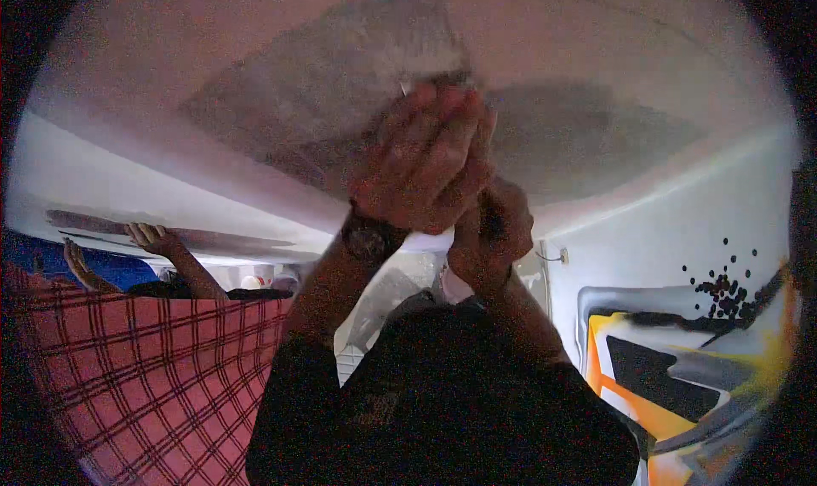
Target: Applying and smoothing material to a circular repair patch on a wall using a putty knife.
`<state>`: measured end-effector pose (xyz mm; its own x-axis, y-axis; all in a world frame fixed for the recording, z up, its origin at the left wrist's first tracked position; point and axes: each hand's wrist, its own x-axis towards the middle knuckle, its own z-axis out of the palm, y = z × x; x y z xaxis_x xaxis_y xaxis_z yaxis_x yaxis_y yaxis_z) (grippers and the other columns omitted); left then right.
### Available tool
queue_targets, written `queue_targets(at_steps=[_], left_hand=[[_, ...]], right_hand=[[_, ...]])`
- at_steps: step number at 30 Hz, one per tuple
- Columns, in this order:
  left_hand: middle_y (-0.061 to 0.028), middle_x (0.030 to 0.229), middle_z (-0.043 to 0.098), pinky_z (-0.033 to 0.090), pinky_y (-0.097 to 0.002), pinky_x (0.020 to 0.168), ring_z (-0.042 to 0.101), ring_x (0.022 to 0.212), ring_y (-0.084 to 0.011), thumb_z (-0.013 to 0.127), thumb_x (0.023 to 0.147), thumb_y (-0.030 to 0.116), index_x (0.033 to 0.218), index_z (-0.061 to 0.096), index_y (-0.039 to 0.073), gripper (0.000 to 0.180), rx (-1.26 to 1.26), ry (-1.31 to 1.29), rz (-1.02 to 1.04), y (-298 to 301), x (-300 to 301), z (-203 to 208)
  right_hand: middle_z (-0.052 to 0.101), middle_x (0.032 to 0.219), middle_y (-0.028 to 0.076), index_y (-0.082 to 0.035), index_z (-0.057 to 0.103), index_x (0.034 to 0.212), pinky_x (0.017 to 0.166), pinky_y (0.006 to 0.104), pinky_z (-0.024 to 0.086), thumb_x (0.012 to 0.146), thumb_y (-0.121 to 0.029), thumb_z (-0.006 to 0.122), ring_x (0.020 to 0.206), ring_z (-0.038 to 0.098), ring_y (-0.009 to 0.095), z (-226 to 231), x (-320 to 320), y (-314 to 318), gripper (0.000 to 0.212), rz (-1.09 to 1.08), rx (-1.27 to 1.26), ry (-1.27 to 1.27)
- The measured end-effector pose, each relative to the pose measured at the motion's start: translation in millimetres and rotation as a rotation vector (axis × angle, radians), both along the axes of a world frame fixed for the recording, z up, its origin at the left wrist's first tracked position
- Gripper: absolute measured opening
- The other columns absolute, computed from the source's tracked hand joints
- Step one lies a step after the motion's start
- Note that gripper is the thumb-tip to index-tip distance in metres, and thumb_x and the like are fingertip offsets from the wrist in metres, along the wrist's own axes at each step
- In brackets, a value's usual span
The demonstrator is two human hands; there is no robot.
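Note:
My left hand (417, 162), with a dark round-faced watch (369, 239) on its wrist, is raised in the middle. Its fingers are closed, with the tips up against a grey patch (340, 69) on a broad pale surface (145, 69). A small bright glint and a dark edge show at the fingertips, too blurred to name. Just below and to the right is my right hand (489, 231), closed and close beside the left one. What it holds, if anything, is hidden. Both forearms rise from dark sleeves (306, 375).
At left, another person's hands (149, 237) reach up beyond a red plaid cloth (162, 375), near a blue panel (42, 269). On the right stands a white wall (664, 222) with a small hook (557, 256), black spots and a painted orange, yellow and black design (647, 409).

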<state>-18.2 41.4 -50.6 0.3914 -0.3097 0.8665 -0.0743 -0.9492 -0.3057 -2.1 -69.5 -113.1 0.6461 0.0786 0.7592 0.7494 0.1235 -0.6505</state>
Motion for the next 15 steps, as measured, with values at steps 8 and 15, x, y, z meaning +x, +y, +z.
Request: queue_targets(at_steps=[8,15], left_hand=[[-0.0042,0.105,0.064,0.05,-0.036,0.092,0.058,0.103,-0.0204,0.052,0.087,0.02,0.088,0.069,0.011,0.019,0.066,-0.017,0.035,9.2,-1.9,0.1],[-0.005,0.109,0.062,0.047,-0.0374,0.095,0.057,0.107,-0.0229,0.052,0.086,0.019,0.093,0.069,0.01,0.021,0.044,0.038,0.01,9.8,-9.7,7.2]], right_hand=[[0.064,0.096,0.017,0.004,0.055,0.111,0.071,0.0308,0.051,0.085,-0.006,0.059,0.08,0.064,0.021,1.0,0.5,10.5,0.028,0.063,0.011,0.041],[0.062,0.094,0.018,0.008,0.056,0.101,0.071,0.0297,0.049,0.086,-0.008,0.059,0.082,0.061,0.02,8.3,-14.3,3.0,0.022,0.041,-0.058,0.14]])
